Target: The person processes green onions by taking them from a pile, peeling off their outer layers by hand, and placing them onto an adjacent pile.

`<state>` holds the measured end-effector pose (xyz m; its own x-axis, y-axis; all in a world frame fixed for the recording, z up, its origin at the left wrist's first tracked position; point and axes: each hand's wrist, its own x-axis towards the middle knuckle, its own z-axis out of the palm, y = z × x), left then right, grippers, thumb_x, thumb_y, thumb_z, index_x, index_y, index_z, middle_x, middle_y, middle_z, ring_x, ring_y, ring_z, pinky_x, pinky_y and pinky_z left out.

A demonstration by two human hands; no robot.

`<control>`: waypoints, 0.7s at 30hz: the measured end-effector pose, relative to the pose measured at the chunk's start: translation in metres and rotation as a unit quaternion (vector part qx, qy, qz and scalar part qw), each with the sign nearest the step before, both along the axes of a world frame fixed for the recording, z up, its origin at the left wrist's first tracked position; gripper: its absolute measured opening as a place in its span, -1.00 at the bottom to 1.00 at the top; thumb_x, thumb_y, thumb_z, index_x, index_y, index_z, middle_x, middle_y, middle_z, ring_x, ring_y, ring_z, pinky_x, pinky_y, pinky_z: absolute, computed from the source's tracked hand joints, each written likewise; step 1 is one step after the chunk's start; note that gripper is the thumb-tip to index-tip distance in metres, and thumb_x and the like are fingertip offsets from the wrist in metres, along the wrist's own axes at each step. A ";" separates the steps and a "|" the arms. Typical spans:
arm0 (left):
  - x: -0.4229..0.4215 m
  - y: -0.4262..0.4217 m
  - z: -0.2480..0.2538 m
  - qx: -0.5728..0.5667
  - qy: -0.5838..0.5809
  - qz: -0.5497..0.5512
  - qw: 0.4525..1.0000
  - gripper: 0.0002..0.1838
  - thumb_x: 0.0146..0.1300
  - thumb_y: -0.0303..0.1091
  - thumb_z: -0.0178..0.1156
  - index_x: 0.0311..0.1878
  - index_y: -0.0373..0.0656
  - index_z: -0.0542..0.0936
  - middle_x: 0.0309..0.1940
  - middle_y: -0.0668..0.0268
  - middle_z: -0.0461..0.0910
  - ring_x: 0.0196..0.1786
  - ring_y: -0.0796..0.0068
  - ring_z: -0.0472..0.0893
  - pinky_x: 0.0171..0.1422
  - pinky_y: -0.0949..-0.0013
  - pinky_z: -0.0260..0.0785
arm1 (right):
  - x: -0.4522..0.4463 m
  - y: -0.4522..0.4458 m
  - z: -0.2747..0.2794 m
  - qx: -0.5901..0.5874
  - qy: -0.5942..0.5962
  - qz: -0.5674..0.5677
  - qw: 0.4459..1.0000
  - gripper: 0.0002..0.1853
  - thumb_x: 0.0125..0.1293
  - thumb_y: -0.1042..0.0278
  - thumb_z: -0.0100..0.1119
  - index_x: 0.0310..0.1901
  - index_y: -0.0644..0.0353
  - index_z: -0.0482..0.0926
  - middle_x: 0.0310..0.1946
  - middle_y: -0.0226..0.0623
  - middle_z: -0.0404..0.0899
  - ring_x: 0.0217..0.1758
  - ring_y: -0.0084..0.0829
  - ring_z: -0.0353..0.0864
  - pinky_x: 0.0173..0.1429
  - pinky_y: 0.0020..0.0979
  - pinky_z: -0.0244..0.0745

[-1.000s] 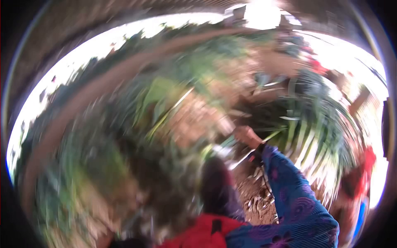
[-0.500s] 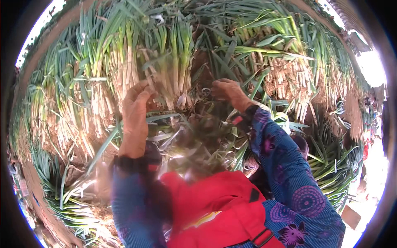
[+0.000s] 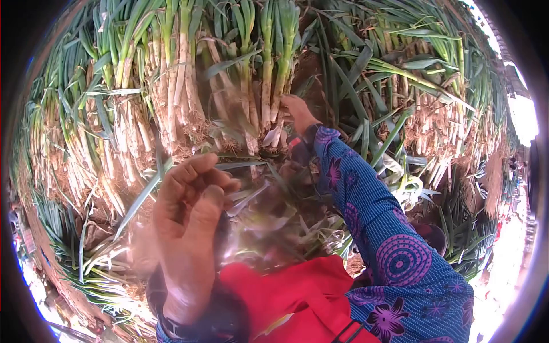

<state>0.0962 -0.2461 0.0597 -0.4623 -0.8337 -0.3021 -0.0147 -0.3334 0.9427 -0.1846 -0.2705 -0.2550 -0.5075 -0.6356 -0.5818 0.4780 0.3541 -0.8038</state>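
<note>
My left hand [image 3: 191, 217] is raised in front of me at the lower left, its fingers loosely curled and apart, with nothing seen in it. My right hand [image 3: 297, 111] reaches forward to the white stems of a few upright leeks [image 3: 273, 86]; its fingertips are at the rightmost stem, partly hidden. Left of these leeks stand more bundles [image 3: 177, 86] with green tops and rooty white ends. Loose peeled leaves [image 3: 263, 211] lie between my arms, partly blurred.
Another row of leek bundles [image 3: 434, 114] stands at the right. Leeks lie in piles at the lower left [image 3: 108, 280] and lower right [image 3: 472, 246]. A red apron [image 3: 297, 286] covers my lap.
The view has steadied and moved closer to the leeks. My right hand has moved to the leek stems. My left hand has drawn back from the bundle toward me.
</note>
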 end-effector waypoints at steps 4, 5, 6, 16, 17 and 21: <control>-0.002 -0.003 -0.004 0.001 -0.037 0.001 0.999 -0.65 0.36 -0.34 0.11 0.15 -0.27 0.46 -0.17 0.31 0.55 -0.08 0.48 0.60 -0.03 0.48 0.43 | -0.008 -0.023 -0.003 0.022 -0.044 0.009 0.999 -0.61 0.25 0.05 0.16 -0.01 0.12 0.55 -0.15 -0.36 0.53 -0.13 -0.38 0.49 -0.03 -0.30 0.35; -0.003 -0.003 -0.005 0.001 -0.034 0.004 0.999 -0.65 0.36 -0.35 0.11 0.15 -0.27 0.46 -0.17 0.31 0.55 -0.09 0.48 0.60 -0.03 0.48 0.43 | -0.009 -0.026 0.002 0.027 -0.056 -0.005 0.998 -0.63 0.25 0.04 0.16 -0.03 0.11 0.55 -0.16 -0.38 0.54 -0.14 -0.39 0.49 -0.03 -0.30 0.34; -0.004 -0.003 -0.007 -0.001 -0.031 0.006 0.999 -0.65 0.36 -0.35 0.11 0.15 -0.27 0.46 -0.18 0.31 0.55 -0.09 0.48 0.60 -0.04 0.48 0.43 | -0.012 -0.026 0.004 0.039 -0.085 -0.009 0.996 -0.68 0.25 0.02 0.15 -0.11 0.06 0.57 -0.22 -0.41 0.55 -0.15 -0.38 0.49 0.01 -0.28 0.31; -0.008 0.000 -0.005 0.011 -0.042 -0.016 0.999 -0.70 0.34 -0.39 0.13 0.09 -0.28 0.49 -0.25 0.29 0.57 -0.17 0.50 0.59 -0.02 0.45 0.42 | -0.037 -0.065 0.033 -0.194 -0.304 -0.116 0.925 -0.66 0.37 0.02 0.03 -0.15 0.18 0.47 -0.35 -0.27 0.54 -0.35 -0.31 0.53 -0.18 -0.19 0.54; -0.009 0.000 -0.003 0.000 -0.037 -0.022 0.999 -0.70 0.34 -0.39 0.12 0.09 -0.27 0.49 -0.25 0.29 0.57 -0.16 0.50 0.59 -0.01 0.45 0.42 | -0.042 -0.064 0.035 -0.180 -0.308 -0.143 0.923 -0.67 0.39 0.04 0.01 -0.18 0.19 0.46 -0.37 -0.28 0.53 -0.37 -0.33 0.53 -0.22 -0.24 0.54; -0.008 0.006 -0.008 -0.004 -0.007 -0.039 0.999 -0.73 0.35 -0.43 0.08 0.08 -0.24 0.51 -0.23 0.31 0.58 -0.14 0.49 0.61 -0.05 0.46 0.43 | -0.020 -0.009 0.085 -0.158 -0.224 -0.149 0.950 -0.68 0.43 0.00 -0.02 -0.26 0.10 0.49 -0.45 -0.50 0.48 -0.49 -0.55 0.42 -0.39 -0.42 0.44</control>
